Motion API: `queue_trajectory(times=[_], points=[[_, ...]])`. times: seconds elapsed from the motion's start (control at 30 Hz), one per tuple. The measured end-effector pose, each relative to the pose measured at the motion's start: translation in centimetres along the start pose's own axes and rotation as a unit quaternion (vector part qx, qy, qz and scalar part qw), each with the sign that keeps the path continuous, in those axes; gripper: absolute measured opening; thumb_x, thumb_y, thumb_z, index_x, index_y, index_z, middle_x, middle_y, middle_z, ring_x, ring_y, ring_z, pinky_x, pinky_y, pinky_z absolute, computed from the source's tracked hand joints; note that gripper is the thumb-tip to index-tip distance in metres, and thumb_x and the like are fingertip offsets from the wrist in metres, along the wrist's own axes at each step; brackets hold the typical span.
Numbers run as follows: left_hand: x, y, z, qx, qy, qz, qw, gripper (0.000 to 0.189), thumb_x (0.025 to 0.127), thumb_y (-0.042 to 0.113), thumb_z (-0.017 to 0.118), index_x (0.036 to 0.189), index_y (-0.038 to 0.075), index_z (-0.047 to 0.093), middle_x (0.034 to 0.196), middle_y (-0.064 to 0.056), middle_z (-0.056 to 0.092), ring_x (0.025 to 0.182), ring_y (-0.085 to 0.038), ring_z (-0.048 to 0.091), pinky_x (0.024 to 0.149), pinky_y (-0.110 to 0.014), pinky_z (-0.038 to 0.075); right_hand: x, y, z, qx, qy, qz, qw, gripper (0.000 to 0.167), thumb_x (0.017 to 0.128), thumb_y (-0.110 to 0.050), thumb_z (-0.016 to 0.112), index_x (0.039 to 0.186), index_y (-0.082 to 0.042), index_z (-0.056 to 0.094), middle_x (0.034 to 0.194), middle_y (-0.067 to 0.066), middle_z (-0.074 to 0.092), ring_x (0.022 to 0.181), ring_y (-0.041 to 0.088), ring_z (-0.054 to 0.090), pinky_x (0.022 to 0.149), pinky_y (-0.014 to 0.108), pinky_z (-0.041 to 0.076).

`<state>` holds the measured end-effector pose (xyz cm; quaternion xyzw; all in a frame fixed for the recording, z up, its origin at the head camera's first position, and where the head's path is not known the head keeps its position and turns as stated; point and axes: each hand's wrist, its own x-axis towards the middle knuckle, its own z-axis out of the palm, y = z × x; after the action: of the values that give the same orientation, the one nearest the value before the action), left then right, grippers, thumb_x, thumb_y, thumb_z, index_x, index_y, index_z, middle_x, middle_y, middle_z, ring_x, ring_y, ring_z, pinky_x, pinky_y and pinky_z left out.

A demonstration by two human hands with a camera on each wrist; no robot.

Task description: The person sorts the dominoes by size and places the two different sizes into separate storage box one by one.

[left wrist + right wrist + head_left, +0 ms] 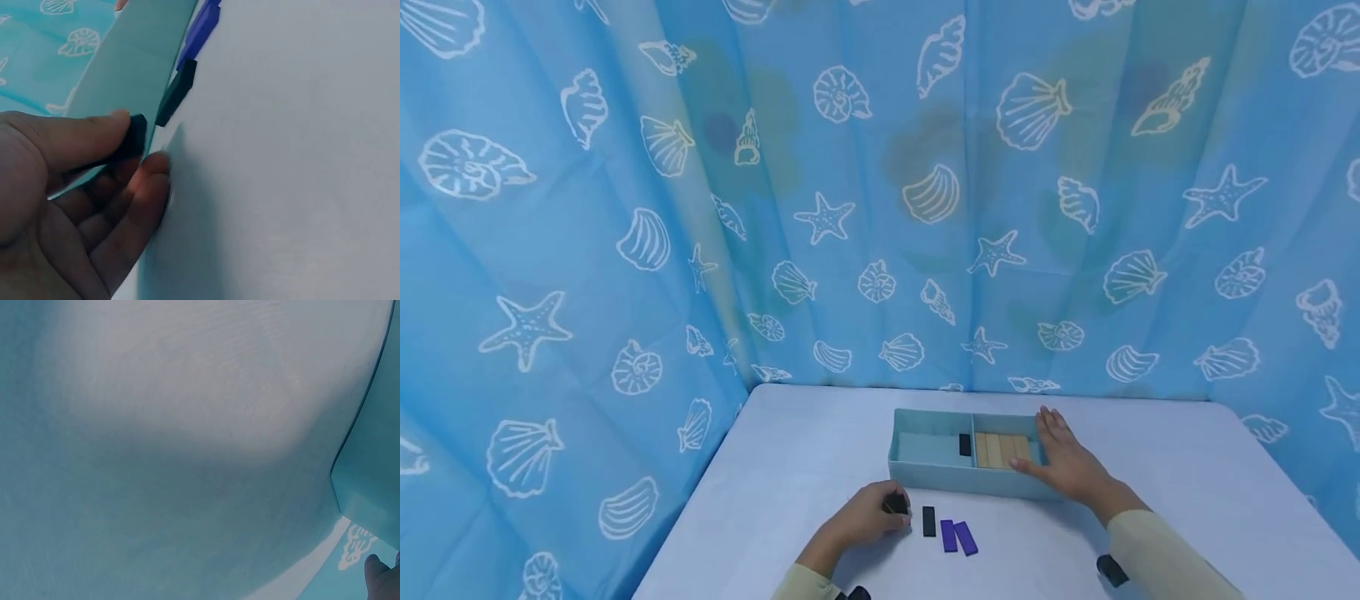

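Note:
My left hand (867, 512) pinches a small black block (132, 139) between thumb and fingers, just in front of the box's left part. On the table to its right lie another black block (928, 522) and two purple blocks (949, 536). Behind them stands a pale teal box (970, 481) with two compartments. A black block (965, 444) sits against the divider in the left compartment. Several light wooden blocks (1000, 450) lie side by side in the right one. My right hand (1071, 462) rests at the box's right end, fingers extended and thumb over the front rim.
The box stands on a white-covered table (805, 442). A blue curtain (865, 217) with white shell and starfish prints hangs behind and to the sides. In the right wrist view, the box wall (369, 462) shows at the right edge.

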<state>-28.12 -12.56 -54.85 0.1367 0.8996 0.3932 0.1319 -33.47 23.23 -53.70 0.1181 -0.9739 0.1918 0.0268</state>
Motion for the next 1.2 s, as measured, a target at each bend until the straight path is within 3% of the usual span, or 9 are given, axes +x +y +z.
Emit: queue_trajectory(times=[0.17,0.4,0.57,0.77,0.87,1.0,1.2], points=[[-0.1,0.3,-0.6,-0.088,0.003,0.017,0.9960,0.028,0.083,0.014,0.077,0.105,0.011,0.061,0.080,0.000,0.061,0.069,-0.016,0.061,0.061,-0.032,0.050,-0.1,-0.5,0.2,0.011,-0.004,0.006,0.9999,0.112,0.085,-0.071,0.053,0.151,0.010,0.013,0.157,0.029,0.006,0.144,0.044,0.001,0.111,0.062,0.011],[-0.1,0.9,-1.1,-0.195,0.001,0.035,0.9803,0.028,0.086,0.002,0.071,0.111,0.004,0.059,0.088,-0.007,0.063,0.078,-0.020,0.068,0.067,-0.033,0.058,-0.2,-1.1,0.1,0.006,-0.005,0.010,0.9999,0.112,0.085,-0.070,0.054,0.151,0.009,0.010,0.158,0.028,0.004,0.144,0.043,0.000,0.110,0.063,0.012],[0.1,1.3,-1.5,-0.208,0.015,0.037,0.9772,0.035,0.088,0.001,0.068,0.121,0.011,0.060,0.096,-0.009,0.059,0.082,-0.020,0.067,0.070,-0.033,0.058,-0.3,-1.2,0.0,-0.001,-0.009,0.010,0.9999,0.112,0.085,-0.071,0.053,0.151,0.009,0.011,0.157,0.029,0.004,0.144,0.044,0.001,0.110,0.063,0.012],[0.4,2.4,-2.1,-0.192,0.038,0.044,0.9796,0.047,0.088,0.004,0.070,0.133,0.008,0.057,0.094,-0.008,0.055,0.084,-0.019,0.062,0.074,-0.033,0.056,0.0,-0.7,-0.6,-0.012,-0.006,-0.001,0.9999,0.112,0.085,-0.070,0.055,0.150,0.011,0.012,0.157,0.030,0.005,0.144,0.044,0.001,0.111,0.062,0.012],[0.7,2.8,-2.3,-0.213,0.043,0.051,0.9748,0.053,0.088,0.002,0.070,0.137,0.005,0.052,0.091,-0.008,0.054,0.082,-0.019,0.062,0.075,-0.033,0.057,0.3,-0.5,-0.9,-0.014,-0.006,-0.005,0.9999,0.112,0.086,-0.069,0.054,0.150,0.011,0.010,0.157,0.030,0.005,0.144,0.044,0.000,0.111,0.061,0.011],[1.3,2.4,-2.3,-0.266,0.037,0.050,0.9619,0.054,0.088,0.003,0.071,0.138,0.003,0.049,0.092,-0.010,0.056,0.084,-0.020,0.066,0.077,-0.035,0.057,0.2,-0.5,-0.7,-0.003,-0.014,0.001,0.9999,0.112,0.086,-0.069,0.054,0.150,0.012,0.008,0.157,0.030,0.003,0.144,0.044,-0.003,0.111,0.062,0.009],[1.9,2.5,-2.6,-0.289,0.046,0.040,0.9553,0.054,0.086,0.009,0.074,0.135,0.006,0.051,0.090,-0.011,0.058,0.087,-0.023,0.067,0.077,-0.037,0.057,0.0,-0.7,-0.4,0.000,-0.015,0.007,0.9999,0.112,0.086,-0.070,0.053,0.150,0.011,0.010,0.157,0.030,0.004,0.144,0.044,-0.002,0.111,0.062,0.010]])
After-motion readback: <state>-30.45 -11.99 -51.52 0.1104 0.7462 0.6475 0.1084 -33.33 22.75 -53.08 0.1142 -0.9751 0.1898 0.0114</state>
